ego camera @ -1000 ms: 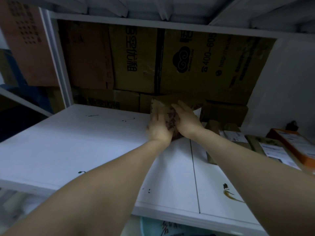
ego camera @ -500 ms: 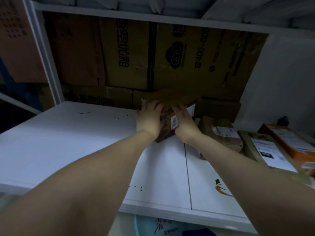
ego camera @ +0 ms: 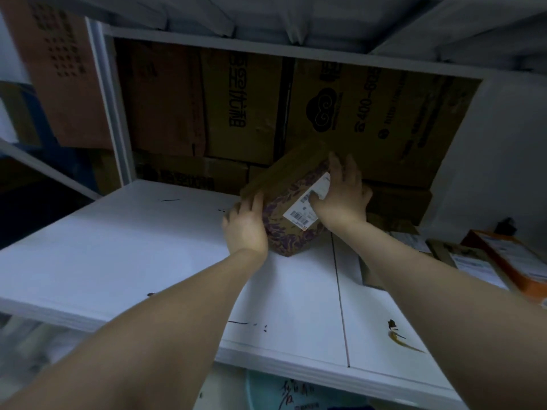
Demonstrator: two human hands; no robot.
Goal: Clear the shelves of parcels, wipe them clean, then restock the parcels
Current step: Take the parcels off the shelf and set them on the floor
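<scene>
Shelf board (ego camera: 148, 247) white and ink-marked nearest, two bare forearms (ego camera: 165, 329) reaching across it; farther in, left hand (ego camera: 245, 229) curled round the lower left edge of a tilted purple-patterned parcel (ego camera: 284, 220), right hand (ego camera: 340, 202) gripping its upper right side, thumb on the white barcode label (ego camera: 305, 210); parcel near mid-shelf, low corner down at the board; off right, labelled parcels (ego camera: 470, 261) and an orange box (ego camera: 512, 255); behind, big printed cardboard cartons (ego camera: 370, 113)

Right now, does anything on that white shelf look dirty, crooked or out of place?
The white shelf has dark scuffs and a yellowish smear near its front right edge. The patterned parcel is tilted, but the left hand and right hand are holding it.
</scene>
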